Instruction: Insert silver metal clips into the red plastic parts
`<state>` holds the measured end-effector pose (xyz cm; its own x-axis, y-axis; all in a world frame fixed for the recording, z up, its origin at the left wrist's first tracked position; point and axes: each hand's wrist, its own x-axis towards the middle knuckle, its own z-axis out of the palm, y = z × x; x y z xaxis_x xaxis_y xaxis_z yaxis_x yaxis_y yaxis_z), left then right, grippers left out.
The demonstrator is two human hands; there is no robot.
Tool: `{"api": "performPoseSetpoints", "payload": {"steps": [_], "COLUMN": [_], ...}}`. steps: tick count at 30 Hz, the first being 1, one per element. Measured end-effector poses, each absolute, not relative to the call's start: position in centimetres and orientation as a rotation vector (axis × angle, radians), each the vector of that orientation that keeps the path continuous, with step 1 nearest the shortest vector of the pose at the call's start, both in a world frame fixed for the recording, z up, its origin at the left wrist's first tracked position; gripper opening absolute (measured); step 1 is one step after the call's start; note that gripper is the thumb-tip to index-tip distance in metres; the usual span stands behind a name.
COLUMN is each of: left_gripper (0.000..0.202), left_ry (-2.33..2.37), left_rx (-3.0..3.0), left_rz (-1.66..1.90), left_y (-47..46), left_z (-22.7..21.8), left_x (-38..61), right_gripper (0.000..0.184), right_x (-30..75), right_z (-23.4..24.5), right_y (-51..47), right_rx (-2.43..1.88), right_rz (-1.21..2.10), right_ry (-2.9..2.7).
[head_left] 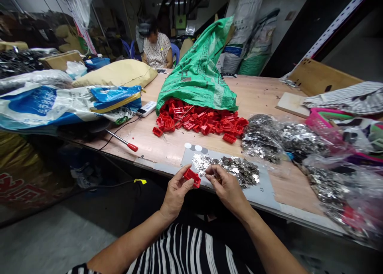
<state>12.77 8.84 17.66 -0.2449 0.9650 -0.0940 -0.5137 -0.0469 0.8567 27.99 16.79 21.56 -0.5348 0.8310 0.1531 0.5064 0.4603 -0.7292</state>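
Hands [176,192] on red clip [192,177], metal pile [239,170] beside

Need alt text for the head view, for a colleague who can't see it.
The person's left hand holds a small red plastic part at the table edge, while the right hand touches a pile of small metal pieces. Farther back, a heap of red parts spills from a green sack, and another person sits at the far end.
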Motion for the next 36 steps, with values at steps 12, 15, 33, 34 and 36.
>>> {"api": "performPoseSetpoints", "payload": {"steps": [12, 15, 33, 34, 36], "left_gripper": [0.043, 0.042, 0.044, 0.041, 0.037], "left_ry": [0.797, 0.822, 1.121, 1.181, 1.29], "left_rx": [0.529, 0.598, 1.06, 1.149, 1.339], "left_rz": [1.522, 1.477, 1.372, 1.363, 1.325], "left_y": [9.2, 9.3, 10.2, 10.4, 10.8], "left_z": [19.2, 19.3, 18.0, 17.9, 17.6], "left_x": [12.9, 12.6, 11.4, 11.1, 10.6], "right_gripper": [0.012, 0.015, 0.025, 0.027, 0.027], "right_x": [28.5, 28.9, 30.7, 30.6, 30.3], "right_z": [21.9, 22.0, 20.7, 20.5, 20.2], "right_y": [15.6, 15.5, 15.1, 15.2, 15.3], "right_rx": [-0.747, -0.684, -1.025, -1.015, -1.021], "right_rz": [0.977, 0.98, 0.996, 0.963, 0.92], "right_ry": [-2.228, -2.272, -2.263, -2.283, -2.306]}}
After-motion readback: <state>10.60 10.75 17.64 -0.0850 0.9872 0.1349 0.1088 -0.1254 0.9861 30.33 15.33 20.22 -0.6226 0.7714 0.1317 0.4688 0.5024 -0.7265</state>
